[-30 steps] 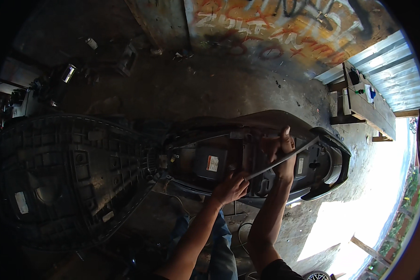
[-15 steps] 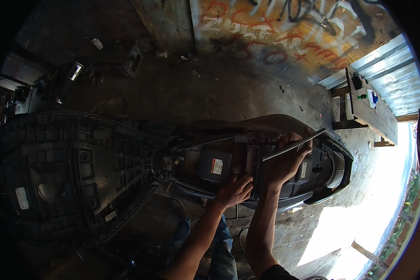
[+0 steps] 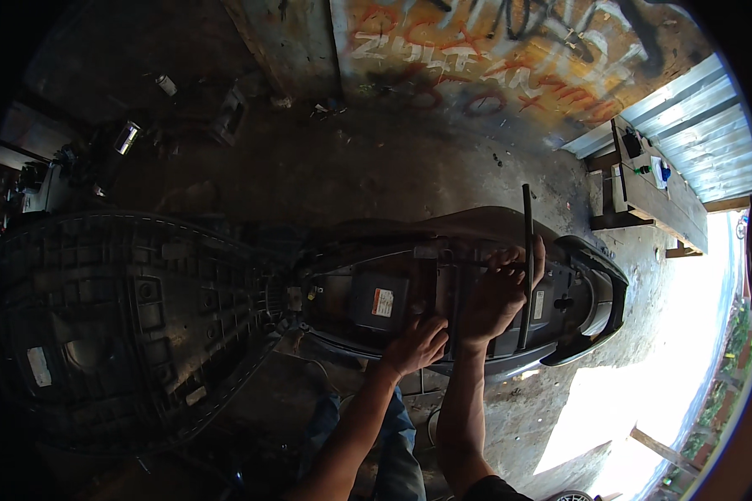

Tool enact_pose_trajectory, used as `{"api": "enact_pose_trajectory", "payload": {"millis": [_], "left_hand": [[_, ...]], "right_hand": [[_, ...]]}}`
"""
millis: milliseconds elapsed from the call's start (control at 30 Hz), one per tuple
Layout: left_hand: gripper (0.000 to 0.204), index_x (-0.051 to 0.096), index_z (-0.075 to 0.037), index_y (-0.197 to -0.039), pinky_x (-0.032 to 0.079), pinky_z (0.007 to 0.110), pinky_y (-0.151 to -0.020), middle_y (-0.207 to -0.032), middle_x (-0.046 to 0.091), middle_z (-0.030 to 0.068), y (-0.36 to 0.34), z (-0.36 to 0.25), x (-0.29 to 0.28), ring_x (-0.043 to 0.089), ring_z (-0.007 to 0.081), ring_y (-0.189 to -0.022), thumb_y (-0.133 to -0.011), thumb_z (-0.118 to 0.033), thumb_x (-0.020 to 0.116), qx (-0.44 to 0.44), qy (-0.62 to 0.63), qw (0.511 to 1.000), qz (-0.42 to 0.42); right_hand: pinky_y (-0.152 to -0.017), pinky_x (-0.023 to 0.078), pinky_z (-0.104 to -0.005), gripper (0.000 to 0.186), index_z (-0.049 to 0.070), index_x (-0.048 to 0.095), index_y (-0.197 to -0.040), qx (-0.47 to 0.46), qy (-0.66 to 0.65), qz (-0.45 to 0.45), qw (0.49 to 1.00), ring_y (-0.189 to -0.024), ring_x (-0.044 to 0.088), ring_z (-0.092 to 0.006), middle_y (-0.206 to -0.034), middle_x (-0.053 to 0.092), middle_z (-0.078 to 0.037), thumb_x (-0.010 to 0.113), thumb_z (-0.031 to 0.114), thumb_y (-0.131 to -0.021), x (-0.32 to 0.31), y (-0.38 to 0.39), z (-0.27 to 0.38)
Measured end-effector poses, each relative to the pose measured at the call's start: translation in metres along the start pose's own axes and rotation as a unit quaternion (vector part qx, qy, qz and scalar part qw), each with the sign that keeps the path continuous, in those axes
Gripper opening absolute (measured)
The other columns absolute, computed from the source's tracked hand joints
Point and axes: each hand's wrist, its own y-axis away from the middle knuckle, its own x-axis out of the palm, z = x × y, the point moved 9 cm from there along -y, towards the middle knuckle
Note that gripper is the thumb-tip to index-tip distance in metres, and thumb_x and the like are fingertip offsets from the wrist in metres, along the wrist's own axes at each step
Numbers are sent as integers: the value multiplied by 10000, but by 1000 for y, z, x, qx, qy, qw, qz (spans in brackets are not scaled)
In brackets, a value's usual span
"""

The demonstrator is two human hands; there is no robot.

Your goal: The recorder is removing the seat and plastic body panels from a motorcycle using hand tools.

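Note:
A scooter body point(image 3: 476, 219) lies below me with its seat tipped up to the left, so the seat's ribbed black underside point(image 3: 125, 267) shows. Over the opened body, my right hand point(image 3: 497, 305) is closed round a dark T-handle wrench point(image 3: 527, 250). Its long crossbar points away from me, and its shaft runs left under my fingers; the shaft's far end is lost in shadow. Beside it on the left, my left hand point(image 3: 418, 344) rests at the near rim with curled fingers. What those fingertips hold, if anything, is hidden.
A black box with a label point(image 3: 381, 302) sits in the body left of my hands. At the far right stands a wooden bench point(image 3: 664, 196) with small items on it. A painted wall point(image 3: 476, 75) rises behind, and a spray can point(image 3: 166, 84) lies far left.
The wrench's crossbar has turned from slanting up to the right to pointing nearly straight away from me. My right hand has rotated with it; my left hand stays about where it was.

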Motion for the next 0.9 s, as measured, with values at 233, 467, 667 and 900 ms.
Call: {"api": "enact_pose_trajectory", "payload": {"millis": [233, 467, 667, 900], "left_hand": [[308, 627, -129, -982, 413, 458, -1026, -1176, 550, 16, 1, 6, 5, 440, 176, -1262, -890, -423, 610, -26, 60, 998, 23], [309, 617, -123, -982, 410, 461, -1028, -1192, 547, 31, -9, 4, -4, 447, 175, -1261, -882, -416, 620, -31, 72, 996, 31], [239, 602, -95, -953, 421, 426, -1021, -1213, 535, 78, -3, 7, -10, 501, 220, -1206, -852, -303, 663, -37, 119, 992, -7], [237, 593, -90, -942, 423, 432, -1012, -1197, 540, 91, -8, 8, -14, 499, 224, -1211, -848, -295, 664, -43, 132, 990, -17]], "right_hand": [[-614, 320, -324, 745, 96, 349, -474, 263, 33, 148, 953, -533, 337, -164, -478, 311, -19, 291, 562, -1052, -16, -39, -26], [-849, 483, -326, 334, -2, 622, -888, 212, 305, 150, 916, -774, 615, -181, -814, 614, -82, 555, 303, -1004, 0, -59, 20], [-1034, 421, -381, 228, 85, 654, -1078, 108, 440, 512, 729, -1050, 625, -211, -1004, 690, -60, 645, 108, -852, 65, -40, 26], [-1107, 364, -573, 184, 311, 766, -830, -547, 436, 462, 546, -1131, 576, -208, -1074, 654, 66, 729, 155, -740, 71, -5, 68]]}}
